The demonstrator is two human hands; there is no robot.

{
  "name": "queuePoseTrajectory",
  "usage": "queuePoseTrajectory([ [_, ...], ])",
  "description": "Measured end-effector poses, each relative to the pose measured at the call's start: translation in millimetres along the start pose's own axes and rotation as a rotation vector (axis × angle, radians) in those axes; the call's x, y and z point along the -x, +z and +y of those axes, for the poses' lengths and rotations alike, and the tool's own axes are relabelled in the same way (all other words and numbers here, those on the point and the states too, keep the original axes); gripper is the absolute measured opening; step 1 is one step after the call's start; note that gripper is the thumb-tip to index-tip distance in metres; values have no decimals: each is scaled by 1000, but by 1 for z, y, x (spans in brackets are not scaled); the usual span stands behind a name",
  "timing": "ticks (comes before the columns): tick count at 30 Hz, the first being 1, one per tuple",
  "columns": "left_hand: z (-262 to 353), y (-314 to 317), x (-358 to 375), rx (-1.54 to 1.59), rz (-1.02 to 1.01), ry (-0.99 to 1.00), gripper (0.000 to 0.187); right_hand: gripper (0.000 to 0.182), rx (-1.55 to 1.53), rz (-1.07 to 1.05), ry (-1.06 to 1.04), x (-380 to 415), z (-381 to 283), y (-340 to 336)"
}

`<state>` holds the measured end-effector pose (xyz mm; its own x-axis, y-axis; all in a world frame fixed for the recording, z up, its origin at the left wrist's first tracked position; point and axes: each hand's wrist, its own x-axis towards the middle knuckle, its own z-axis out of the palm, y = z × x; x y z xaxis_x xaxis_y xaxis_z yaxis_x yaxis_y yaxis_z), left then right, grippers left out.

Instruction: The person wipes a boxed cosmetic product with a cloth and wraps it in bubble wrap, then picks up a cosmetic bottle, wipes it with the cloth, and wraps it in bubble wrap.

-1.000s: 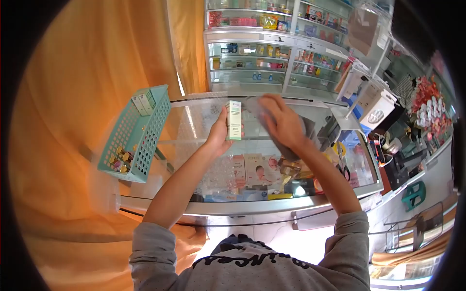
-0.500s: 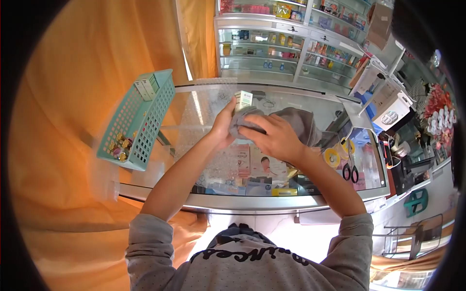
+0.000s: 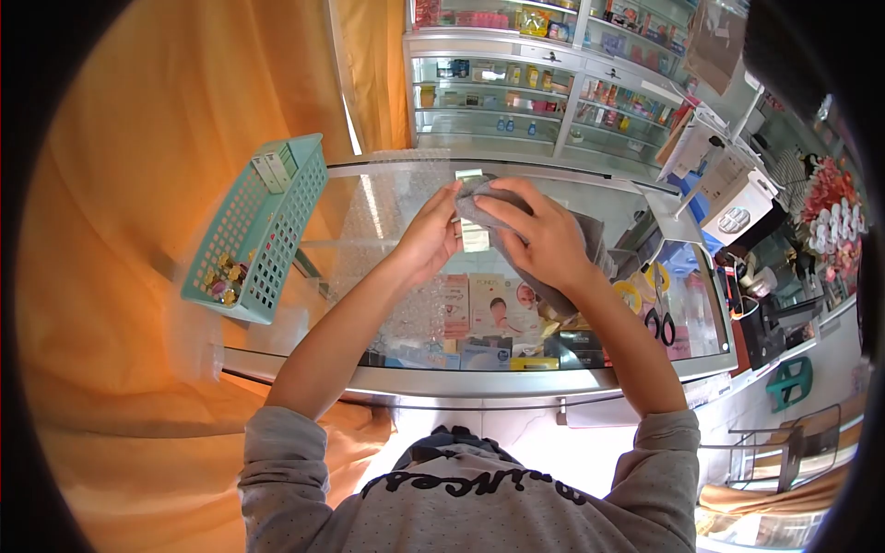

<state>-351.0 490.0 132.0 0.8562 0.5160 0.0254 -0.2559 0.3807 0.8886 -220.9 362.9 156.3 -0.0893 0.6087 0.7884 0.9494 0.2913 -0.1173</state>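
Note:
My left hand (image 3: 431,232) is closed on the left side of a small white and pale green box (image 3: 476,236), held up above the glass counter. A grey cloth (image 3: 498,212) lies across the middle of the box, so only its top and lower ends show. My right hand (image 3: 546,238) grips this cloth and presses it against the box with the fingers. The rest of the cloth hangs down below and to the right of my right hand.
A teal plastic basket (image 3: 293,226) at the left holds similar small boxes (image 3: 275,167) and little gold-topped items (image 3: 226,278). Bubble wrap (image 3: 364,267) covers part of the glass counter (image 3: 406,380). Scissors (image 3: 660,324) and yellow tape rolls (image 3: 627,296) are at the right. Stocked shelves (image 3: 498,92) stand behind.
The box has turned and come lower, now showing below the cloth too. My right hand has moved slightly right and up, drawing the cloth over the middle of the box.

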Motion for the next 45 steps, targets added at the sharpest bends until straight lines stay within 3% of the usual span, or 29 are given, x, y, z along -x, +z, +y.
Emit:
queuePoseTrajectory([
  [2,0,-1,2,-50,-15,19,42,39,44,-56,-27,-1,-1,1],
  [4,-4,-1,4,-15,-79,-86,41,39,3,10,155,-2,5,0],
  [8,-3,3,2,102,-110,-84,38,40,43,22,181,-1,4,-4],
  [11,-1,-1,4,78,-84,-17,38,38,176,-8,1,0,-4,-3],
  [13,12,10,10,43,107,-35,40,32,73,-169,-125,2,-13,-2],
  [15,7,-1,6,-7,64,-20,41,27,41,-157,-176,2,-16,4],
  [19,3,0,8,-21,23,-53,38,30,138,-2,-87,-2,-9,7],
  [21,4,4,10,90,-37,-32,35,30,101,64,113,-4,-8,2],
  [22,4,8,11,93,-40,-33,35,30,104,62,114,-4,-8,1],
  [25,7,14,11,175,28,-18,32,31,-2,-12,-15,-2,-12,-1],
  [27,7,2,9,141,-3,-10,29,33,-52,-202,-188,2,-17,4],
  [29,6,-3,8,110,-13,-67,29,33,-18,-189,-192,1,-17,6],
  [31,1,-2,7,64,-46,-35,30,31,22,-27,-84,0,-11,6],
  [32,-4,-8,4,19,-87,-49,37,31,24,-28,-80,-1,-6,4],
  [34,-2,-3,6,-3,-111,-86,39,31,-30,79,157,-3,5,0],
  [36,2,6,10,-29,-136,-118,42,31,-63,89,199,-3,13,-3],
  [38,4,18,14,-63,24,-67,45,32,-93,103,240,-4,15,-5],
  [41,2,9,7,-83,86,-64,45,33,-132,144,205,-7,7,-6],
  [43,4,6,8,23,78,-104,44,32,-72,35,-15,-6,-2,-3],
  [45,5,7,11,128,70,-144,44,32,-14,-10,-64,-2,-10,7],
])
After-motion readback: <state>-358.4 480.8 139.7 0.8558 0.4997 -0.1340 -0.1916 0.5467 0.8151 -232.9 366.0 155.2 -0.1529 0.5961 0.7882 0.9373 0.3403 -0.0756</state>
